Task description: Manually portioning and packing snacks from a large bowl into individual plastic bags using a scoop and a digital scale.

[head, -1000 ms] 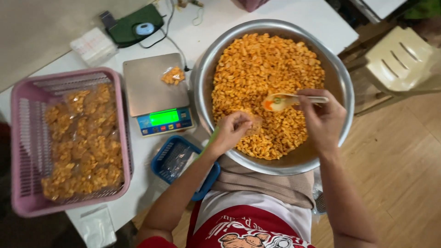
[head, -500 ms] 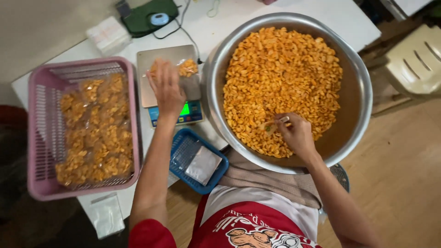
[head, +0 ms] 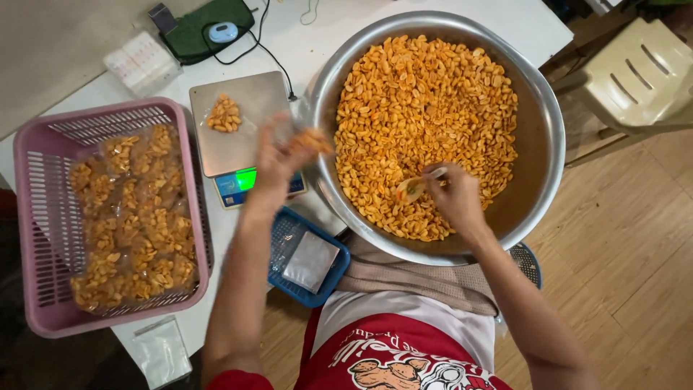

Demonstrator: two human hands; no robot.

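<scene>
The person wears a red apron (head: 404, 361) with a printed picture over a white shirt (head: 375, 307); arms bare.

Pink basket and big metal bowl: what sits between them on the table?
In the head view, a digital scale with a small bag of peanuts on its plate lies between the pink basket and the metal bowl.

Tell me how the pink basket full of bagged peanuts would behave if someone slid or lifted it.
The pink basket looks like thin slotted plastic, so it would probably flex when lifted. The bagged peanuts fill it, so it is likely heavy for its size. It overhangs the white table edge, so a push could perhaps tip it off.
</scene>
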